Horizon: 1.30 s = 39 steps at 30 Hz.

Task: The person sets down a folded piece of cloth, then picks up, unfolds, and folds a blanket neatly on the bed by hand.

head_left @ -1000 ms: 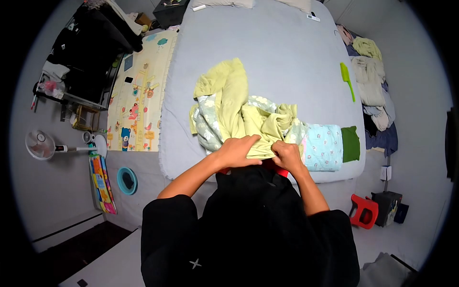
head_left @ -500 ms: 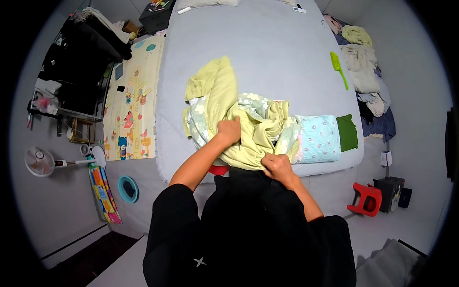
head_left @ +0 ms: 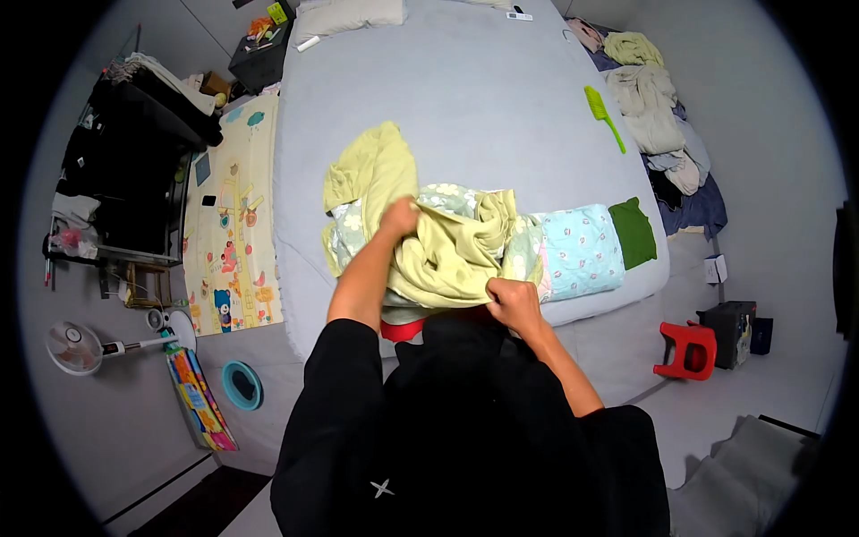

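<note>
A yellow-green quilt cover (head_left: 447, 259) with a white-flowered green side lies bunched at the near part of the bed. My left hand (head_left: 400, 217) is closed around a fold of it, left of the middle. Down at the near edge, my right hand (head_left: 514, 304) grips the hem in a fist. Touching the bundle's right side is a folded light-blue patterned cloth (head_left: 583, 249), with a dark green cloth (head_left: 633, 234) beyond it. Something red (head_left: 401, 331) shows under the near edge, mostly hidden.
The grey-sheeted bed (head_left: 456, 107) fills the middle, with a green brush (head_left: 603, 116) on its right. Piled clothes (head_left: 649, 107) lie beyond that side. To the left are a play mat (head_left: 234, 242), a fan (head_left: 76, 347) and a blue basin (head_left: 242, 385); a red stool (head_left: 687, 351) stands at right.
My left hand has moved farther up the quilt cover, away from my body, and the gap between my hands has widened. More of the red thing shows. The whole view has shifted slightly.
</note>
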Each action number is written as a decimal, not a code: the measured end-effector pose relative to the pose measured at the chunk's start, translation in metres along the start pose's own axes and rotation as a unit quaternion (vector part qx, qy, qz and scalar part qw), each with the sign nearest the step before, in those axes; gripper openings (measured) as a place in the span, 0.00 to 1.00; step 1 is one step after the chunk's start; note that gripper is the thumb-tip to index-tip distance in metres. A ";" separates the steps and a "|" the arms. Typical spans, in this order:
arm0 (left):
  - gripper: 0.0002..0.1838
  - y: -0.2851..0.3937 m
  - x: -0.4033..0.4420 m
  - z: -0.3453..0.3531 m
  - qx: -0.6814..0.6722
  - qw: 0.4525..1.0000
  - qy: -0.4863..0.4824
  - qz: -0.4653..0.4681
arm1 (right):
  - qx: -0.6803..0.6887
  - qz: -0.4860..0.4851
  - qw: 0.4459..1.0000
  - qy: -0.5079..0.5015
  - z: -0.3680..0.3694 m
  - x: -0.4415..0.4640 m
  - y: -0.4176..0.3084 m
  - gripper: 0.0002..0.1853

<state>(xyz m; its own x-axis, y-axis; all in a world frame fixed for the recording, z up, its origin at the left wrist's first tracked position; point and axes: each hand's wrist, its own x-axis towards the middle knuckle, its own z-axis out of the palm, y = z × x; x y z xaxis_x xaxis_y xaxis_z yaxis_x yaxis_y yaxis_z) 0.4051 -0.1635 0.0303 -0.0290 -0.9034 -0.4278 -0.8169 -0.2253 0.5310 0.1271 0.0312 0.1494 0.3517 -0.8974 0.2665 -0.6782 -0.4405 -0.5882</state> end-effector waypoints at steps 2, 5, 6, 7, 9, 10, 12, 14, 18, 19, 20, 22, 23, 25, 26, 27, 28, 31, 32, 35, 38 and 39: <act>0.21 -0.016 0.053 -0.041 -0.145 0.969 0.202 0.011 | 0.008 0.004 1.000 0.024 -0.006 0.012 0.001 0.08; 0.12 0.039 0.034 -0.199 -0.228 0.844 0.476 0.092 | 0.017 0.007 0.999 0.044 -0.012 0.028 0.002 0.07; 0.11 0.054 0.017 -0.241 -0.217 0.804 0.543 0.112 | 0.022 0.008 0.999 0.048 -0.014 0.034 0.002 0.07; 0.11 0.060 0.001 -0.269 -0.282 0.754 0.582 0.117 | 0.026 0.008 0.998 0.051 -0.017 0.039 0.001 0.07; 0.11 0.069 -0.035 -0.301 -0.367 0.678 0.617 0.155 | 0.024 0.002 0.998 0.060 -0.019 0.051 -0.002 0.07; 0.11 0.065 -0.053 -0.293 -0.276 0.727 0.606 0.168 | 0.031 -0.005 0.997 0.068 -0.020 0.056 -0.006 0.07; 0.15 0.061 -0.078 -0.261 -0.052 0.881 0.460 0.098 | 0.057 -0.022 0.997 0.055 -0.021 0.062 -0.008 0.08; 0.21 0.019 -0.076 -0.208 0.182 0.966 0.173 0.057 | 0.057 -0.048 0.997 -0.021 -0.015 0.068 -0.003 0.08; 0.19 -0.004 -0.115 -0.154 0.157 0.975 -0.020 0.158 | 0.039 -0.019 0.986 -0.164 -0.006 0.073 -0.006 0.07; 0.21 0.002 -0.126 -0.152 0.113 0.974 -0.036 0.193 | 0.037 -0.010 0.983 -0.180 -0.003 0.073 -0.007 0.07; 0.22 0.009 -0.134 -0.152 0.054 0.975 -0.073 0.204 | 0.030 -0.011 0.984 -0.177 -0.001 0.073 -0.009 0.08; 0.20 0.028 -0.152 -0.146 -0.054 0.977 -0.045 0.201 | 0.035 -0.021 0.981 -0.189 -0.001 0.079 -0.010 0.08; 0.19 0.032 -0.157 -0.141 -0.108 0.974 -0.031 0.198 | 0.039 -0.026 0.980 -0.195 -0.001 0.083 -0.011 0.09; 0.16 0.035 -0.159 -0.128 -0.083 0.962 0.025 0.257 | 0.049 -0.059 0.975 -0.210 -0.005 0.092 -0.018 0.09; 0.14 0.037 -0.159 -0.122 -0.066 0.955 0.050 0.285 | 0.060 -0.080 0.974 -0.205 -0.007 0.096 -0.023 0.08; 0.12 0.044 -0.162 -0.119 -0.049 0.946 0.073 0.313 | 0.071 -0.100 0.972 -0.200 -0.010 0.100 -0.027 0.08; 0.10 0.050 -0.166 -0.116 -0.076 0.954 0.055 0.283 | 0.080 -0.105 0.972 -0.193 -0.014 0.104 -0.031 0.08; 0.06 0.078 -0.186 -0.119 -0.062 0.977 -0.003 0.204 | 0.099 -0.121 0.973 -0.169 -0.018 0.111 -0.039 0.08; 0.06 0.079 -0.185 -0.114 -0.067 0.961 -0.009 0.267 | 0.099 -0.128 0.974 -0.161 -0.019 0.114 -0.040 0.08; 0.10 0.074 -0.181 -0.106 -0.044 0.940 -0.065 0.332 | 0.086 -0.143 0.973 -0.161 -0.020 0.116 -0.037 0.07; 0.14 0.070 -0.180 -0.101 -0.058 0.935 -0.080 0.341 | 0.088 -0.132 0.973 -0.168 -0.023 0.117 -0.039 0.07; 0.13 0.069 -0.180 -0.101 -0.043 0.935 -0.071 0.344 | 0.095 -0.124 0.974 -0.166 -0.023 0.117 -0.039 0.07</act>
<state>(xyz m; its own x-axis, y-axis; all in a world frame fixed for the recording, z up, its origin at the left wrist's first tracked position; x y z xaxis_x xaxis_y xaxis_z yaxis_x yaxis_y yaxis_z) 0.4123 -0.0536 0.2178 -0.6117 -0.7894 -0.0527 -0.5280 0.3578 0.7702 0.1798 -0.0572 0.2205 0.6995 -0.6926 0.1760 -0.4254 -0.6015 -0.6762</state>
